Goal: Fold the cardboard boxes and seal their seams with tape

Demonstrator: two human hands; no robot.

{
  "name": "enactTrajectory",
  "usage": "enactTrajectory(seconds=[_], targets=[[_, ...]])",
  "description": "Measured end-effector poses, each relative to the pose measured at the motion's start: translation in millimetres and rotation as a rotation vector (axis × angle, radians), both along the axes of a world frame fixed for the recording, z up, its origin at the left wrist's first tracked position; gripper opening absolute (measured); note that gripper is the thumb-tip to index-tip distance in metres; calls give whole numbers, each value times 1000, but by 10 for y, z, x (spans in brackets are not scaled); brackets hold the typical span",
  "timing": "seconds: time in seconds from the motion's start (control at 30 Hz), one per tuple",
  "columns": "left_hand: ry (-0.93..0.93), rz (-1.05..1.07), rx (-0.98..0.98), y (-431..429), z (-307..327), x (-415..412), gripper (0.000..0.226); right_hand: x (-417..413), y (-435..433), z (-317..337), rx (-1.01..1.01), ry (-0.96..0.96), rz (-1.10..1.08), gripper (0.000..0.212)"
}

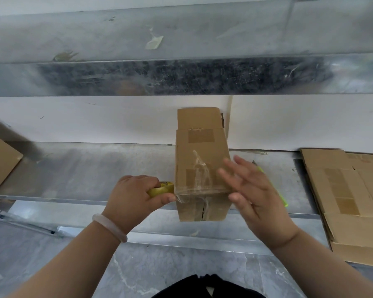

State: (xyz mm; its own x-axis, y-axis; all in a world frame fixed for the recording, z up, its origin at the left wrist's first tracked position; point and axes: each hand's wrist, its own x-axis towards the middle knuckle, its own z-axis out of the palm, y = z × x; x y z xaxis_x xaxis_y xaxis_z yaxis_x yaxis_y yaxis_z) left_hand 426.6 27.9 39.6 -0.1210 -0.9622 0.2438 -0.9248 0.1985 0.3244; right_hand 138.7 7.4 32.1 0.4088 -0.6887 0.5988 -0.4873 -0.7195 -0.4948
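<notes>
Left hand [134, 196] curled tight round yellow tape roll [162, 188], thumb pinning the clear strip at the cardboard box [199, 155] near-left corner. Right hand [254, 190] flat, fingers spread at the box's right side; blurred, contact unclear. Box sits on the metal surface [95, 168], near end overhanging its edge. Probably light, stiff-walled, slides easily: brace flat on top or sides.

My left hand [136, 195] is curled, knuckles up, its fingers and thumb gripping a yellow tape roll [163, 188]. That bare forearm reaches in from the lower left. My right hand [253, 190] is open, its fingers straight and spread, pointing up and left. It is blurred, its palm probably facing down. That forearm enters from the lower right.
</notes>
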Motion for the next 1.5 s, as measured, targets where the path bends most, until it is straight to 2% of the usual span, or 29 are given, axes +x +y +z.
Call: enactTrajectory(seconds=[0.07,0.23,0.33,0.4,0.5,0.57,0.63,0.77,0.87,0.93,1.07,1.17,1.23,1.4,1.5], targets=[[5,-7,7,-3,-5,6,56,103,-58,55,-75,139,79,35],[-5,-7,8,-26,-29,32,63,136,-125,60,-167,199,66,26],[2,-10,-10,-36,-46,40,58,92,-155,65,-247,374,90,35],[25,-11,-6,-35,-46,35,57,50,-138,22,-228,429,96,45],[26,-29,-2,-38,-46,16,51,94,-23,-104,-76,283,72,58],[15,-32,25,-35,-43,8,49,218,74,-175,84,109,23,63],[20,-28,40,-23,-43,12,49,302,128,-186,158,10,-15,64],[10,-34,44,-22,-14,13,54,243,83,-10,-52,233,-112,52],[4,-42,44,-22,13,13,55,353,82,164,-214,311,-127,42],[22,-37,38,-5,27,1,56,546,99,226,-234,401,-55,42],[73,-59,1,14,89,19,56,764,75,206,-214,622,-80,48],[291,-160,46,42,151,129,54,738,48,153,-217,623,-88,46],[339,-248,53,75,152,192,56,731,39,123,-220,612,-89,45],[72,-335,20,41,184,236,60,723,46,95,-204,627,-71,45],[-113,-276,165,-71,226,188,75,720,55,103,-193,612,-66,45]])
